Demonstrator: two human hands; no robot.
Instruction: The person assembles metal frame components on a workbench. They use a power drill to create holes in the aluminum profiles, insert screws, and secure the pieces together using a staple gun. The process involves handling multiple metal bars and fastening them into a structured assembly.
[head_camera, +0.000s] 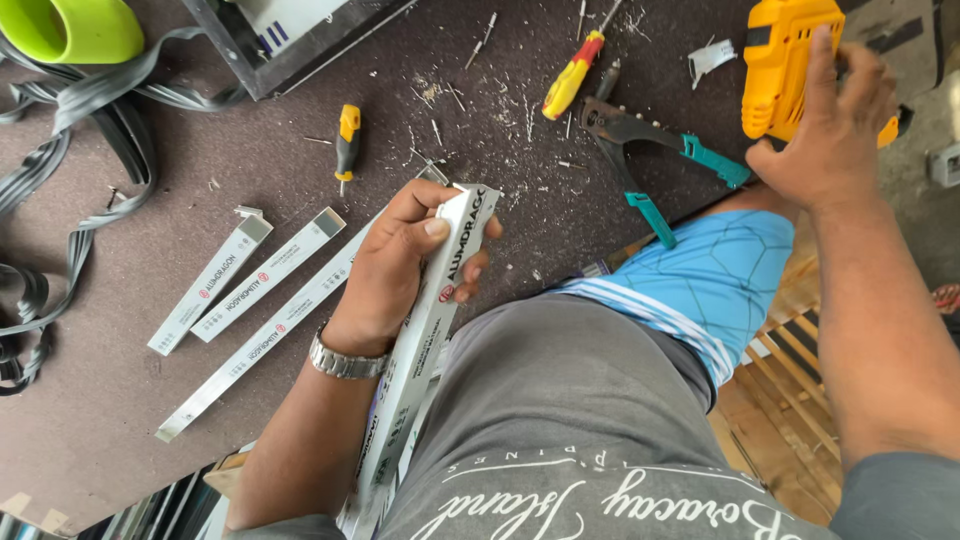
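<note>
Dark workbench (120, 400), strewn with swarf. Left hand (405, 265): fingers wrapped around white aluminium profile (420, 360), at table edge. Riveting pliers (650, 150), centre-right. Right hand (835, 125): closed on yellow power tool (780, 65), probably a drill.

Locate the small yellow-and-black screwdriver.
The small yellow-and-black screwdriver lies on the dark worktable, above the left hand, left of the red-and-yellow screwdriver.

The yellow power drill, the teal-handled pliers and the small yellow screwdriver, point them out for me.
yellow power drill (775, 70), head view, on its yellow body left of the right hand.
teal-handled pliers (640, 130), head view, on the dark metal arm.
small yellow screwdriver (347, 135), head view, on its handle.
</note>
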